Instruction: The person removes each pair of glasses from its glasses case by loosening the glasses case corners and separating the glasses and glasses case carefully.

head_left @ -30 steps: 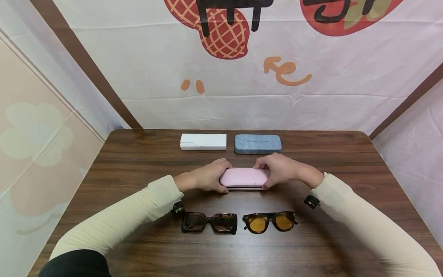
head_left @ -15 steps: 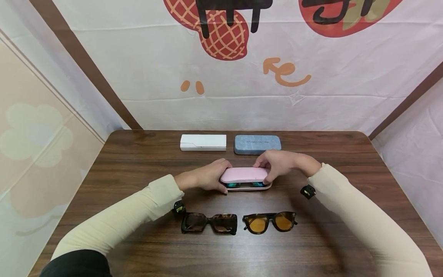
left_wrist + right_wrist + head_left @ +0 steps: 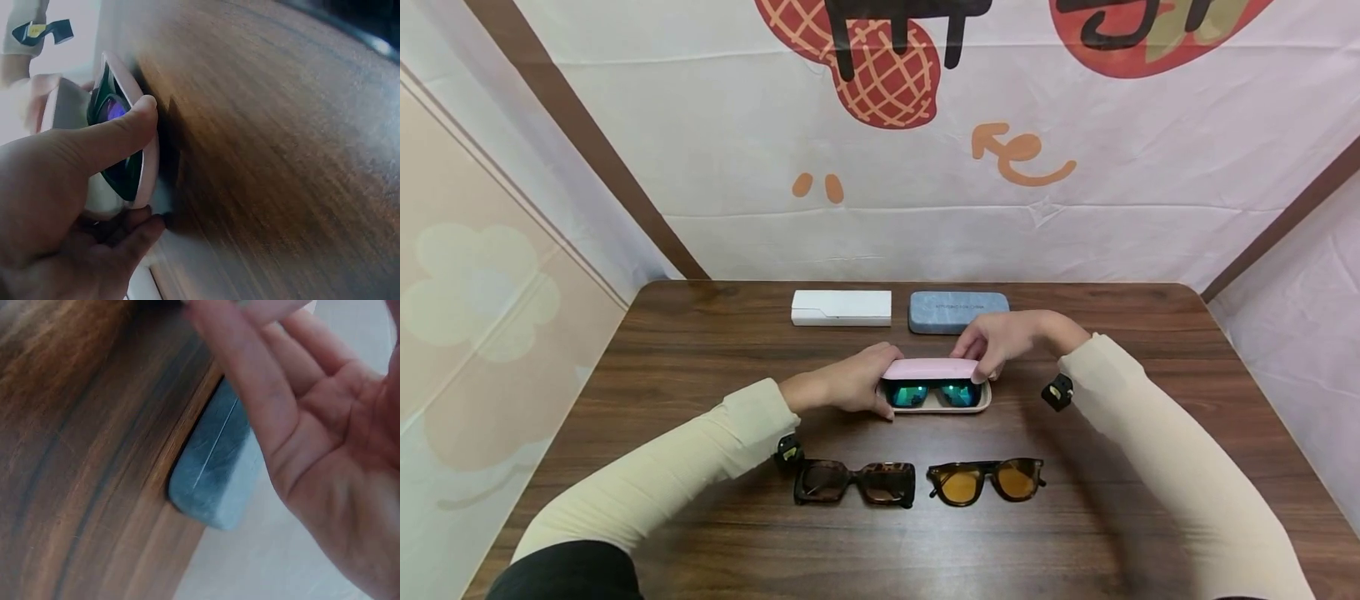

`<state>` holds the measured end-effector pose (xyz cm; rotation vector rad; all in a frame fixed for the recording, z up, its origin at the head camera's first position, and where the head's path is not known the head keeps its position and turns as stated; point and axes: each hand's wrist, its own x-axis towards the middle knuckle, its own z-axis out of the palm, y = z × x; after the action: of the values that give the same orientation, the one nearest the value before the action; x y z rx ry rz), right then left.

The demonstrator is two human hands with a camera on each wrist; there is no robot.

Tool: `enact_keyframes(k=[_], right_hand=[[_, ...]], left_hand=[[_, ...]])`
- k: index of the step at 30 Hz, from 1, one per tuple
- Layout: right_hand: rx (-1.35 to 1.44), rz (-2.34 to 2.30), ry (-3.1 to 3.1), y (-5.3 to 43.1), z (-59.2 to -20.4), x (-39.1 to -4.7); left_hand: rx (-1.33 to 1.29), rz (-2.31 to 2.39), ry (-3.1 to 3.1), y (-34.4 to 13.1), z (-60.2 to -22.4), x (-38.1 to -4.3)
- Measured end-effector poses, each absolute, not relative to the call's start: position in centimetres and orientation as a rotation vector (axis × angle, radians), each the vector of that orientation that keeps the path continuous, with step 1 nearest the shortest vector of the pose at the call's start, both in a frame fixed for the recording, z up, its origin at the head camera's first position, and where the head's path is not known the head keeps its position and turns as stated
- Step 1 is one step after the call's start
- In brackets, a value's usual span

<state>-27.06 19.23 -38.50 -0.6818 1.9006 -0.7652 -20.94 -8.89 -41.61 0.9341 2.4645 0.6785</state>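
Observation:
A pink glasses case [image 3: 927, 367] lies on the table with its lid partly raised. Inside rest sunglasses [image 3: 910, 396] with blue-green mirrored lenses. My left hand [image 3: 853, 382] grips the left end of the case; in the left wrist view its thumb [image 3: 122, 134] lies across the rim of the base [image 3: 147, 178]. With thumb and fingers, my right hand [image 3: 1009, 336] pinches the right end of the lid. In the right wrist view the case is almost wholly out of sight beyond the right hand [image 3: 306, 419].
A white case [image 3: 841, 308] and a blue case [image 3: 957, 312] lie side by side at the back of the wooden table [image 3: 715, 533]. In front are tortoiseshell sunglasses [image 3: 853, 483] and amber-lensed sunglasses [image 3: 987, 482]. A printed cloth [image 3: 880, 242] hangs behind the table.
The lid of the pink case has swung up and back, bringing the sunglasses inside into sight. My right hand has risen and moved back with the lid; my left hand stays in place.

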Motion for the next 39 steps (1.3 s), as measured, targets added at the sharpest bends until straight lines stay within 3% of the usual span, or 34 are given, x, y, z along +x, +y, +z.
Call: enact_keyframes(k=[18, 39], right_hand=[[-0.477, -0.981, 1.697, 21.0, -40.6, -28.8], [-0.561, -0.949, 1.762, 21.0, -40.2, -27.9]], left_hand=[[0.932, 0.856, 2.477, -9.5, -42.1, -20.9], [0.919, 0.895, 2.457, -9.8, -42.2, -20.8]])
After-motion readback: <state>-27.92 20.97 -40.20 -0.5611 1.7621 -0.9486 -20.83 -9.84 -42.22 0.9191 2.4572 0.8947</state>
